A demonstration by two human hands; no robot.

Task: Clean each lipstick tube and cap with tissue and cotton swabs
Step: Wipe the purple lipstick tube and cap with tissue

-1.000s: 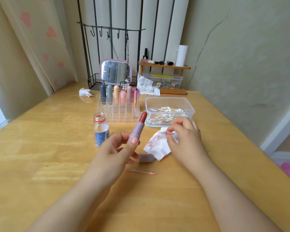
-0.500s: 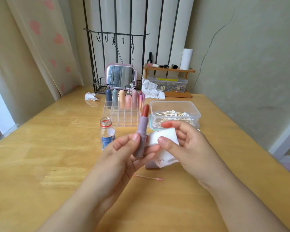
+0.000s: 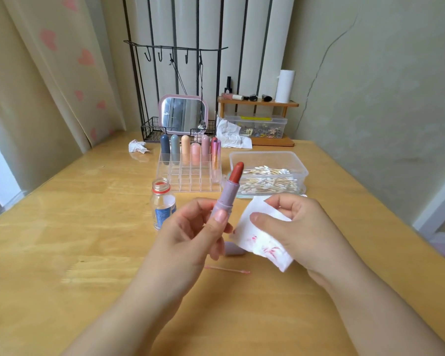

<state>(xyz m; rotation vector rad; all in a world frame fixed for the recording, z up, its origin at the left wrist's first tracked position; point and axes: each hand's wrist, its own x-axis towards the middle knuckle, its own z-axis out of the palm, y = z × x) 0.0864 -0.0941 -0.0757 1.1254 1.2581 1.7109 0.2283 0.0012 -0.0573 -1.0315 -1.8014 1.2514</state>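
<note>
The left hand (image 3: 190,235) pinched an uncapped lipstick (image 3: 226,194) upright; the right hand (image 3: 293,227) gripped a stained tissue (image 3: 262,240) just beside it. Its cap (image 3: 233,249) and a used swab (image 3: 226,269) lay on the surface (image 3: 62,227). Six tubes (image 3: 190,150) stood in the organiser, so much probably remained.

My left hand (image 3: 190,232) grips the uncapped lilac lipstick tube (image 3: 225,197) upright, my right hand (image 3: 298,227) pinching a red-smeared tissue (image 3: 261,237) just beside it.
</note>
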